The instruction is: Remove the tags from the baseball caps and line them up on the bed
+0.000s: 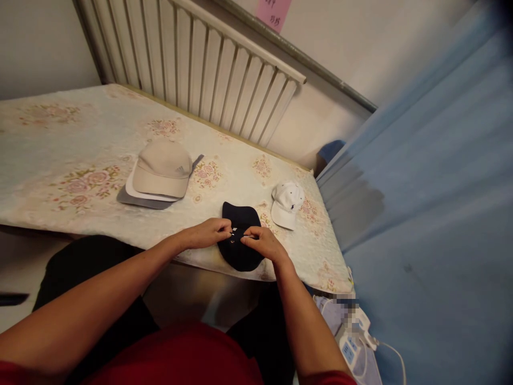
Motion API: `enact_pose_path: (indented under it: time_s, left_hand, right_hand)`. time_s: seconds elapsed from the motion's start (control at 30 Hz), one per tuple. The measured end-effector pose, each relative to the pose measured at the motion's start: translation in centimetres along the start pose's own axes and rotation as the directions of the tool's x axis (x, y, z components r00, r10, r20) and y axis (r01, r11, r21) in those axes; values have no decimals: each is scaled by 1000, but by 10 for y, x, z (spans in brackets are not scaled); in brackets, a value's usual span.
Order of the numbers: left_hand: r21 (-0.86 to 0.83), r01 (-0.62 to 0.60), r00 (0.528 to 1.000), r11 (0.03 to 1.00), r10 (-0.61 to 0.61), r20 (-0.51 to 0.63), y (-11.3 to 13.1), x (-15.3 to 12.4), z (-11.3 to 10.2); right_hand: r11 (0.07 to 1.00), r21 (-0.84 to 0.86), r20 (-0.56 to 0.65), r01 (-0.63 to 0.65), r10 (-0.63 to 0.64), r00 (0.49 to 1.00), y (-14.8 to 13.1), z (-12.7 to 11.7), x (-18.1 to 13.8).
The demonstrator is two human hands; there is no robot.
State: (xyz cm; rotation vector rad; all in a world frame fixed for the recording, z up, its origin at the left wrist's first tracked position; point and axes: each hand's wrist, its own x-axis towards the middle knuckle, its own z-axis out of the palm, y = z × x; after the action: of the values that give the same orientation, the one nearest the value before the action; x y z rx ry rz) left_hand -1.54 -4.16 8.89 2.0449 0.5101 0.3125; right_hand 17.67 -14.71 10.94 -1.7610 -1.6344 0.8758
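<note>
A black baseball cap (241, 256) lies at the table's front edge, its brim pointing away from me. My left hand (214, 231) pinches the left side of the cap with thumb and forefinger. On the other side my right hand (262, 240) is closed on the cap too, with a thin light strip showing at its fingertips. Between the two hands a small light patch and a ring-like mark show on the black cloth. Just beyond, to the right, sits a white baseball cap (287, 200) with a small dark emblem.
Stacked caps, a beige cap (162, 166) on top, lie on the flowered tablecloth (228, 160) to the left. A radiator (196, 69) runs behind the table. A blue curtain (420, 214) hangs at right, with a power strip (350, 347) and cables below.
</note>
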Motion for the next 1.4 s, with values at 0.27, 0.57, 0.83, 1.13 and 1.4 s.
enact_pose_path:
  time_s: [0.27,0.57,0.83,1.13,1.4]
  left_hand:
    - [-12,-14,1000,1000,14,14,-4,1,-1]
    - [-136,-36,999,990,37,8,-12,11,-14]
    - [-208,-92,995,974,96,7,-33,24,-57]
    - [-430,-95,994,898,109,8,-76,14,-60]
    - [-416,-77,948,906,196,251,-99,17,-65]
  right_hand:
    - [996,88,4,-16,16,1000,1,2,2]
    - [987,153,6,-55,55,998,3,3,12]
    - [966,241,-80,-89,111,991,-14,26,37]
    - [985,169,-165,-36,64,984,-45,60,60]
    - [984,173,-112,-41,62,992,-43,65,68]
